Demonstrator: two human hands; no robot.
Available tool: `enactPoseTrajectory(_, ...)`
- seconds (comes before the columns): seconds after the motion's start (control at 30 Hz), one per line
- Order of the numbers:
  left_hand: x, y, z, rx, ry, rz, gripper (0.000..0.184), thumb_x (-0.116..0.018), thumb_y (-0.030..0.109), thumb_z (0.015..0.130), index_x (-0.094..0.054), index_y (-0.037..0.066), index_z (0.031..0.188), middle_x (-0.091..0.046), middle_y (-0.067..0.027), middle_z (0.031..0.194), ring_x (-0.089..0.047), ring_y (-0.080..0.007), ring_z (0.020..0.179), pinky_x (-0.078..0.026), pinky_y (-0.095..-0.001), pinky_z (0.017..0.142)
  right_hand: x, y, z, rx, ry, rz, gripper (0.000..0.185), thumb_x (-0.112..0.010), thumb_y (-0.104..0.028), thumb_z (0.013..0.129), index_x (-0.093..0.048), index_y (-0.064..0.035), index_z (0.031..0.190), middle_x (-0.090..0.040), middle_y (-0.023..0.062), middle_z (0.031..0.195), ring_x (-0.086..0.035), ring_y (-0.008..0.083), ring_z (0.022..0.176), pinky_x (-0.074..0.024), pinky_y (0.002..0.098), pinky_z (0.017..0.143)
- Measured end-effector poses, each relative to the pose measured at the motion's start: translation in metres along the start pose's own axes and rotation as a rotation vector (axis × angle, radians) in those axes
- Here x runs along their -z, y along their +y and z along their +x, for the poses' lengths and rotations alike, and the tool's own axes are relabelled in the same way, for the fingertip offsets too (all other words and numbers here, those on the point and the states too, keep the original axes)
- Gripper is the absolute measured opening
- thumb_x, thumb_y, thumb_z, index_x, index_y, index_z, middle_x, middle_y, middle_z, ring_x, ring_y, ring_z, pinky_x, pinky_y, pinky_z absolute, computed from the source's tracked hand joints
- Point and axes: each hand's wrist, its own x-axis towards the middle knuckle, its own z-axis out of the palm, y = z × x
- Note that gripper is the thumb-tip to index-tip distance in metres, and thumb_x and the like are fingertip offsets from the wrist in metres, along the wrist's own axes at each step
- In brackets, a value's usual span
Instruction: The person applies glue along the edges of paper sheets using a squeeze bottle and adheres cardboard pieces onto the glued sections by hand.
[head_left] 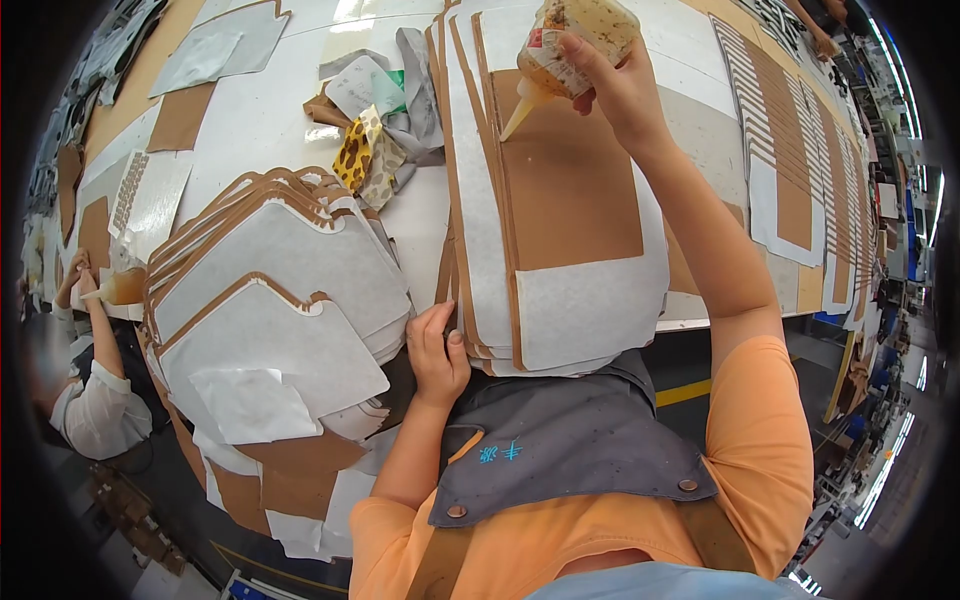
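My right hand (625, 85) grips an upturned, stained glue bottle (545, 60). Its pale nozzle points down to the left edge of a brown panel (575, 190) and reaches it or hangs just above it. That panel lies on a tall stack of white-backed pieces (590, 315) with brown edges, directly in front of me. Beside the stack's lower left corner rests my left hand (437, 355), fingers loosely bent and nothing visible in them. Its fingertips are close to the stack's edge; whether they press on it I cannot tell.
To the left stands another pile of shaped white pieces (290, 250) with brown rims. Fabric scraps (375, 120) lie behind it. Striped brown-and-white panels (780, 150) are laid out at the right. At far left a co-worker's hands (85, 275) are near another glue bottle (122, 287).
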Motion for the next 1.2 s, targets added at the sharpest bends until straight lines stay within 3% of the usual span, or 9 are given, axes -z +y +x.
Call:
enactPoseTrajectory(0.13,-0.001,-0.001,0.000,-0.008,0.007,-0.003,0.029,-0.048,0.012,0.088,-0.053,-0.003,0.112,-0.055,-0.0178,0.105,-0.052,-0.0318,0.091,-0.041,-0.0385,0.080,0.002,0.008,-0.015,-0.053,0.028,-0.075,0.049,-0.069,-0.036,0.079,-0.049,-0.0014,0.108,-0.061,0.0078,0.086,-0.058,0.0110,0.060,-0.0436,0.0219,0.038)
enactPoseTrajectory(0.63,0.001,0.003,0.002,-0.008,0.007,-0.080,0.032,-0.046,0.015,0.090,-0.049,-0.005,0.115,-0.052,-0.0191,0.105,-0.052,-0.0292,0.090,-0.043,-0.0370,0.081,0.000,-0.001,-0.102,-0.310,-0.058,0.029,0.059,-0.068,-0.043,0.078,-0.045,-0.0016,0.113,-0.060,0.0078,0.083,-0.056,0.0099,0.054,-0.0423,0.0201,0.036)
enactPoseTrajectory(0.73,0.001,0.004,-0.004,0.050,0.016,-0.110,0.035,-0.042,0.017,0.093,-0.043,-0.005,0.120,-0.048,-0.0204,0.114,-0.052,-0.0300,0.093,-0.041,-0.0371,0.085,0.010,-0.010,-0.111,-0.598,-0.149,0.328,0.055,-0.063,-0.047,0.080,-0.049,-0.0022,0.110,-0.060,0.0078,0.081,-0.056,0.0107,0.053,-0.0435,0.0205,0.036)
enactPoseTrajectory(0.77,0.001,0.006,-0.006,0.077,0.024,-0.122,0.036,-0.040,0.018,0.094,-0.041,-0.005,0.121,-0.045,-0.0209,0.118,-0.052,-0.0305,0.095,-0.041,-0.0370,0.086,0.011,-0.017,-0.112,-0.607,-0.113,0.430,0.048,-0.056,-0.047,0.085,-0.054,-0.0031,0.104,-0.061,0.0062,0.077,-0.052,0.0099,0.044,-0.0440,0.0212,0.036)
enactPoseTrajectory(0.87,0.003,0.018,-0.010,0.041,0.070,-0.147,0.038,-0.040,0.017,0.094,-0.038,-0.004,0.124,-0.041,-0.0212,0.123,-0.049,-0.0314,0.102,-0.038,-0.0382,0.090,0.029,-0.033,-0.097,-0.539,0.122,0.619,0.048,-0.057,-0.046,0.086,-0.055,-0.0020,0.103,-0.062,0.0082,0.081,-0.056,0.0115,0.051,-0.0487,0.0204,0.042)
enactPoseTrajectory(0.97,0.015,0.037,-0.011,-0.061,0.090,0.027,0.037,-0.044,0.015,0.091,-0.041,-0.004,0.123,-0.041,-0.0216,0.122,-0.045,-0.0310,0.107,-0.036,-0.0385,0.091,0.065,-0.051,-0.083,-0.348,0.287,0.821,0.048,-0.060,-0.042,0.085,-0.054,0.0009,0.106,-0.062,0.0118,0.090,-0.062,0.0181,0.075,-0.0552,0.0220,0.063)
enactPoseTrajectory(1.0,0.020,0.041,-0.013,-0.073,0.101,0.055,0.037,-0.045,0.014,0.091,-0.041,-0.004,0.123,-0.042,-0.0209,0.122,-0.044,-0.0310,0.108,-0.036,-0.0385,0.092,0.102,-0.033,-0.073,-0.227,0.291,0.860,0.052,-0.059,-0.041,0.086,-0.049,0.0021,0.115,-0.060,0.0169,0.102,-0.062,0.0194,0.081,-0.0555,0.0239,0.068)
enactPoseTrajectory(1.13,0.033,0.053,-0.018,-0.104,0.146,0.096,0.033,-0.047,0.012,0.090,-0.045,-0.004,0.119,-0.048,-0.0174,0.117,-0.045,-0.0286,0.106,-0.037,-0.0369,0.090,0.154,-0.061,-0.098,-0.034,0.350,0.908,0.058,-0.054,-0.036,0.090,-0.034,0.0024,0.129,-0.046,0.0291,0.125,-0.062,0.0218,0.091,-0.0556,0.0265,0.076)
enactPoseTrajectory(1.2,0.036,0.061,-0.020,-0.038,0.128,-0.011,0.031,-0.048,0.011,0.090,-0.046,-0.003,0.118,-0.052,-0.0152,0.111,-0.048,-0.0255,0.100,-0.039,-0.0347,0.086,0.173,-0.069,-0.118,0.008,0.487,0.826,0.058,-0.050,-0.039,0.091,-0.035,0.0026,0.129,-0.046,0.0288,0.125,-0.060,0.0190,0.084,-0.0536,0.0239,0.069)
